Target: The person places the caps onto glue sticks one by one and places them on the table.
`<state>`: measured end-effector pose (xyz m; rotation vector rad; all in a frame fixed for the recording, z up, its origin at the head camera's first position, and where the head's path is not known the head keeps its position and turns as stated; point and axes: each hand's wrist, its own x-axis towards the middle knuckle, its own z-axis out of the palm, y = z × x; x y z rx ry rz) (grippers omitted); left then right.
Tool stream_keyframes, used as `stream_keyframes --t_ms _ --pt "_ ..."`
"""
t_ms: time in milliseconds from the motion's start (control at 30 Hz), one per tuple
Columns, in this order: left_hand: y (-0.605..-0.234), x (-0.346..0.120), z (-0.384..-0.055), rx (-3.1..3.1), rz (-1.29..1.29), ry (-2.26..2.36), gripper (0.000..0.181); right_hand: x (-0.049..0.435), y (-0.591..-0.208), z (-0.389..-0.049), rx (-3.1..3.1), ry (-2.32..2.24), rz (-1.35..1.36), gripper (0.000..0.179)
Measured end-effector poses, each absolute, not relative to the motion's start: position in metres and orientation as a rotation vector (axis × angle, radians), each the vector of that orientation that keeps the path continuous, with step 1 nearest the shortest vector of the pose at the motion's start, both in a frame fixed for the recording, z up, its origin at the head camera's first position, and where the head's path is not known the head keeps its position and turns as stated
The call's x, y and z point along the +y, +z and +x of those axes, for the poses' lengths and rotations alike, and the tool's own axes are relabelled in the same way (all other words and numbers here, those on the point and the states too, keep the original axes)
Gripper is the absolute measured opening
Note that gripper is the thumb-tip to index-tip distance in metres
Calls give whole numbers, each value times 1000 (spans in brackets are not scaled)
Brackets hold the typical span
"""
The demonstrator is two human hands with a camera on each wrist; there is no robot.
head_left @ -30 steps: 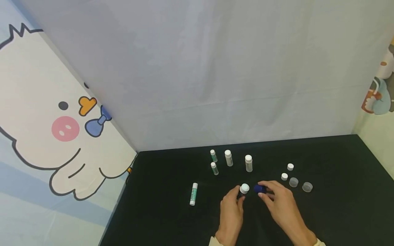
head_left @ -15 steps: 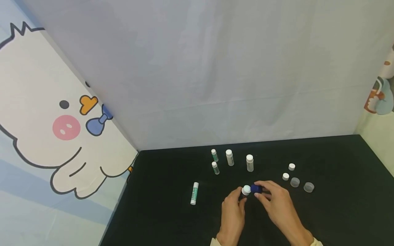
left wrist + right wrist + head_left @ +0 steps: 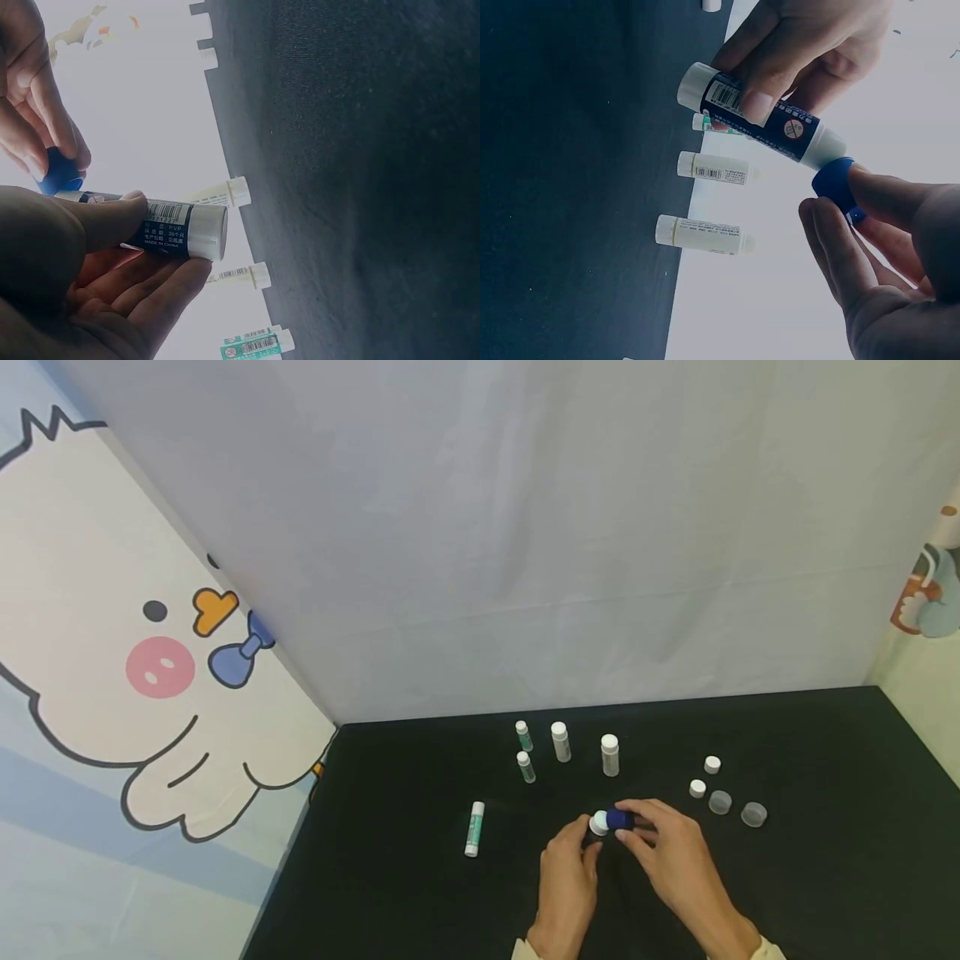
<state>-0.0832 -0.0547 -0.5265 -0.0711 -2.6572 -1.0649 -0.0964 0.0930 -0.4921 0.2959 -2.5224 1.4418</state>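
My left hand (image 3: pixel 567 885) grips a glue stick (image 3: pixel 166 225) with a dark blue label and white ends, its thumb pressed along the barrel. My right hand (image 3: pixel 678 864) pinches a blue cap (image 3: pixel 835 184) between thumb and fingers. In the right wrist view the cap is tilted and touches the edge of the glue stick's white top end (image 3: pixel 825 146). From the head view, the cap (image 3: pixel 619 819) overlaps the right side of that white top. The stick's lower barrel is hidden by the left hand there.
Behind the hands stand two white glue sticks (image 3: pixel 610 757) and two smaller green-labelled ones (image 3: pixel 527 768). Another green-labelled glue stick (image 3: pixel 474 830) is at the left. Right of the hands lie two white caps (image 3: pixel 697 788) and two clear caps (image 3: pixel 753 814) on the black tabletop (image 3: pixel 840 877).
My right hand has brought the blue cap leftward, from a gap beside the glue stick to contact with its top. My left hand has shifted only slightly.
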Motion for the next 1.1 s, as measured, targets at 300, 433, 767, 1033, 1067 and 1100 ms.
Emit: stream_keyframes --t_ms 300,433,767,1033,1067,1100 --pt "-528 -56 -81 -2678 -86 -1036 31 91 -489 -96 -2604 1468 307 33" --pt "-528 -57 -80 -2675 -102 -1013 30 91 -487 -96 -2631 1462 318 34" --pt "-529 -59 -78 -2674 -132 -936 30 90 -489 -96 -2617 1427 378 35" --pt "-529 -60 -76 -2675 -138 -927 30 90 -489 -97 -2624 1421 385 34" --pt "-528 -61 -76 -2676 -136 -936 30 90 -489 -97 -2625 1420 385 34" --pt "-528 -61 -76 -2677 -133 -944 30 90 -489 -97 -2625 1420 385 34"
